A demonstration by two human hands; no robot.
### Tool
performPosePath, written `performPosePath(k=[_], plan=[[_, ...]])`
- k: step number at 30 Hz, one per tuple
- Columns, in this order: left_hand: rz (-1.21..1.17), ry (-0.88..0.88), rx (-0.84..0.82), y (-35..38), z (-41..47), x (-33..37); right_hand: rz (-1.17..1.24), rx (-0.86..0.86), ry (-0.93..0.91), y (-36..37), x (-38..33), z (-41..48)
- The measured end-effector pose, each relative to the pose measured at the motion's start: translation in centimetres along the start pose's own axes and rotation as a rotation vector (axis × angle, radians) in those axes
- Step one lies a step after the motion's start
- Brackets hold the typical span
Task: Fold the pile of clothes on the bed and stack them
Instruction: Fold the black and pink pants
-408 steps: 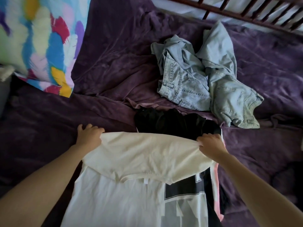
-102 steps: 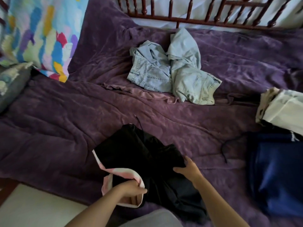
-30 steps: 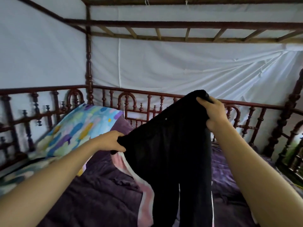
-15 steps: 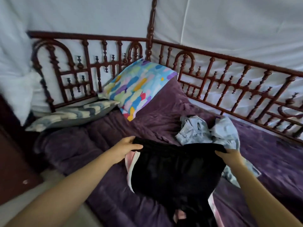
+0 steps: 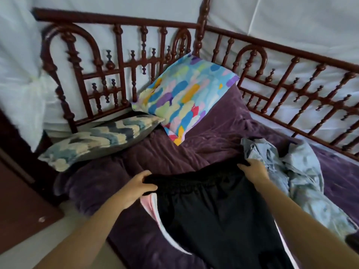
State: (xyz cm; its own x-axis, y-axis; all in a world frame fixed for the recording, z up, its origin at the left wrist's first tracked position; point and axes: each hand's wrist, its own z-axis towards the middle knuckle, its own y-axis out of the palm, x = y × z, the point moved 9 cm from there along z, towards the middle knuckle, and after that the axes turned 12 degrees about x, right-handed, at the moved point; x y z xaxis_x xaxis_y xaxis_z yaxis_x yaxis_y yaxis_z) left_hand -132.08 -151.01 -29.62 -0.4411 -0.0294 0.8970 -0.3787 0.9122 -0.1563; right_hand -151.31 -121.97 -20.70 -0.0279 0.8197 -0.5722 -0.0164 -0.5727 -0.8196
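— Curled fingers of the left hand [image 5: 138,188] pinch one end of the waistband [image 5: 194,181] of the black trousers [image 5: 213,220]. The right hand [image 5: 252,170] grips the other end, fingers bent over the cloth.
— And the waistband between them?
— Drawn fairly straight, left to right, its right end a little farther off.
— Which way do the trousers point?
— Waist away from the person, toward the pillows. The legs run back to the near edge, so the long axis goes far to near. A pink and white stripe [image 5: 153,208] edges the left side.
— Where are they?
— Spread over the purple blanket [image 5: 213,136]. The crumpled pale jeans [image 5: 295,171] are just beside the right hand. Farther off, a colourful pillow [image 5: 184,96] and a zigzag pillow [image 5: 97,140] sit by the wooden rail [image 5: 124,63].
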Motion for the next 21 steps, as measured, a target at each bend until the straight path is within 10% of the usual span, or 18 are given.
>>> performPosePath(k=[5,10,21], plan=[[-0.342,0.060,0.536,-18.4,6.0,4.6,0.472,-0.079,-0.088,7.4,-18.9,5.7],[0.095,0.030,0.918,-29.2,9.9,2.7,0.402,-0.293,-0.118,16.9,-25.3,5.3],[0.939,0.266,0.197,-6.5,15.4,-3.3,0.120,-0.286,0.687,21.3,9.0,-8.9]])
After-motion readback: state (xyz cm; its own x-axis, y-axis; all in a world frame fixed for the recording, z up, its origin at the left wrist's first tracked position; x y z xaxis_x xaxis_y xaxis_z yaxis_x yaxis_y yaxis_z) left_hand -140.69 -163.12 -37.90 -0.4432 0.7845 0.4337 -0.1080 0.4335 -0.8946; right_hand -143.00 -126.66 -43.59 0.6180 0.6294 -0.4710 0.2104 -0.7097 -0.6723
